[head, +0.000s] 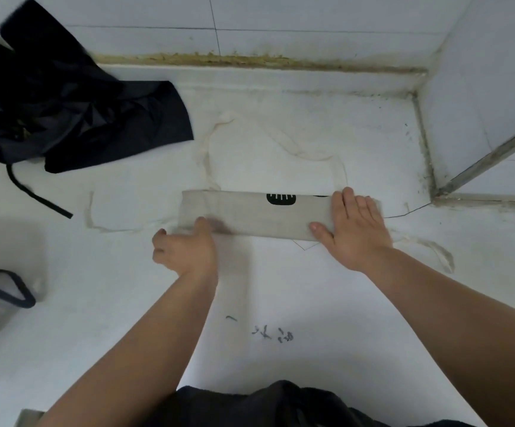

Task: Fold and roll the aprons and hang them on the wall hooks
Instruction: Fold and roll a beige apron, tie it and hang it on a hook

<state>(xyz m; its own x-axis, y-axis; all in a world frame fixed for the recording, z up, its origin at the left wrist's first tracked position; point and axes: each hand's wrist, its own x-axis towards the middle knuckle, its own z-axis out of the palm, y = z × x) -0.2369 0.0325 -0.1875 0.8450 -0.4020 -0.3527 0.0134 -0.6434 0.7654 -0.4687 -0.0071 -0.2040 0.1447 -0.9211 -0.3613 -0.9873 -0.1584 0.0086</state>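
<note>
Position of work: beige apron (250,215) lies folded into a narrow strip on the white surface (280,288), long axis running left to right across the person's front, just ahead of both hands. Its loose ties (280,140) trail off the far edge and both ends.

Right hand (354,226): flat, fingers straight, pressing down the strip's right end.

Left hand (185,251): at the near-left corner, fingers curled, one digit lying on the cloth. The area is blurred, so whether it pinches the fabric cannot be told.

Judgement: each hand covers one end, so neither needs to reach. A roll would probably run along the long axis from the left end toward the pinned right end — or a further fold would go away from the body.

Dark apron (74,118): heaped unfolded at far left, well apart.
</note>
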